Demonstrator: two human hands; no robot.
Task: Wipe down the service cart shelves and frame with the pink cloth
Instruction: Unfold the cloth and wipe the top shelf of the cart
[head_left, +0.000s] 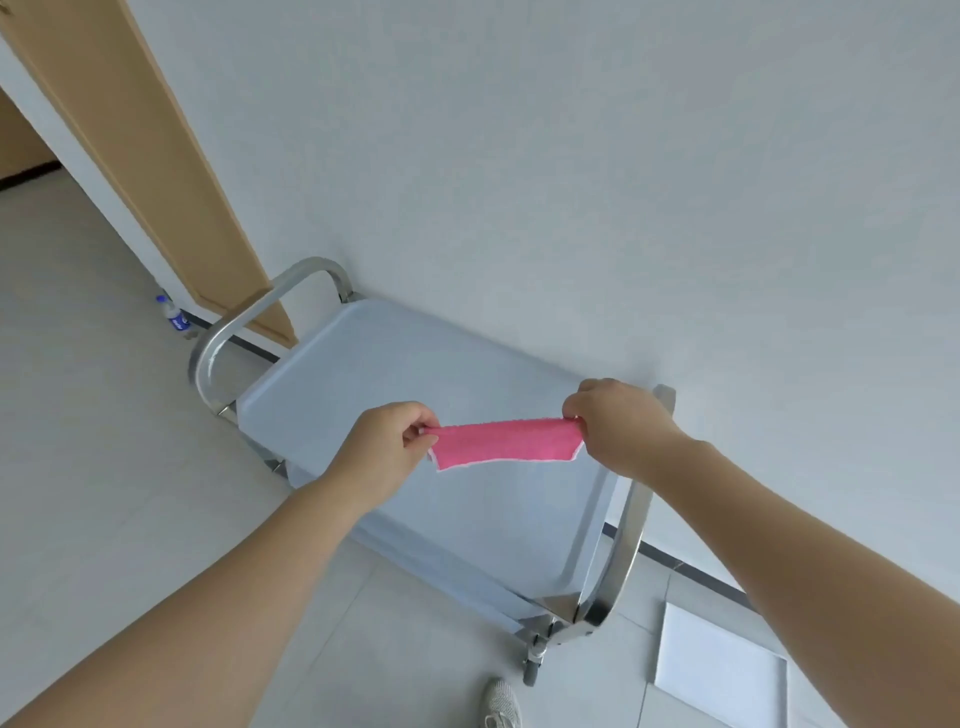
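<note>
A pink cloth (506, 442) is stretched flat in the air above the steel service cart. My left hand (387, 449) pinches its left end and my right hand (618, 421) pinches its right end. The cart's top shelf (395, 374) is a pale tray with a raised rim, standing against the white wall. Curved steel handles rise at both ends: the left handle (218, 340) and the right handle (626, 561). A caster wheel (531, 670) shows under the near right corner. Lower shelves are hidden by the top shelf.
A wooden door frame (156, 171) stands left of the cart, with a small water bottle (174, 314) on the floor beside it. A white flat board (722, 670) lies on the floor at the lower right. My shoe (501, 706) is near the caster.
</note>
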